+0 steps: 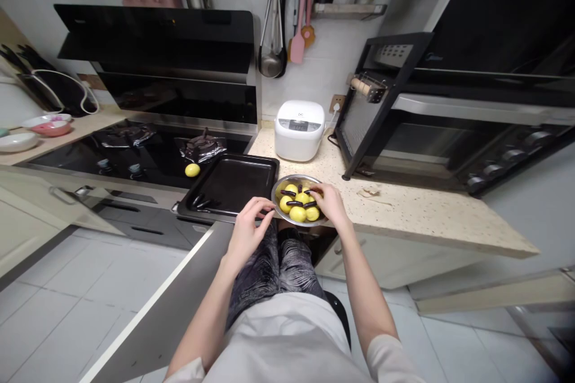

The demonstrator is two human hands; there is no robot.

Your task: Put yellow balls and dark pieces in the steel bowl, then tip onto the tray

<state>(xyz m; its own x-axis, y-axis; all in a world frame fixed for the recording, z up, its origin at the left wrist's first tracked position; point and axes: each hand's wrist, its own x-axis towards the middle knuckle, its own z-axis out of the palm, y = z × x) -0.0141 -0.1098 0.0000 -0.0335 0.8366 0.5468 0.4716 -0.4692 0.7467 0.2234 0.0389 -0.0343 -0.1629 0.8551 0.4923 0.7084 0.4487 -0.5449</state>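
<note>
A metal bowl (pixel 275 190) at the counter's front edge holds several yellow lemons (pixel 297 213). Dark, glossy, finger-shaped pieces (pixel 294 203) lie over them; I cannot tell their kind. My right hand (pixel 330 200) reaches over the bowl's right rim, thumb and fingertips pinched on one such dark piece. Beside the left rim, my left hand (pixel 251 224) hovers with its fingers apart and nothing visible in them. Left of the bowl is a black baking tray (pixel 233 182), with a few similar dark pieces (pixel 200 201) at its left front corner. One lemon (pixel 192 170) rests on the black cooktop.
Behind the bowl stands a white rice cooker (pixel 300 131). A black rack with an oven (pixel 431 137) fills the right side. The gas cooktop (pixel 153 161) is to the left. A cabinet door (pixel 179 305) stands open by my legs. Utensils (pixel 297 42) hang on the wall.
</note>
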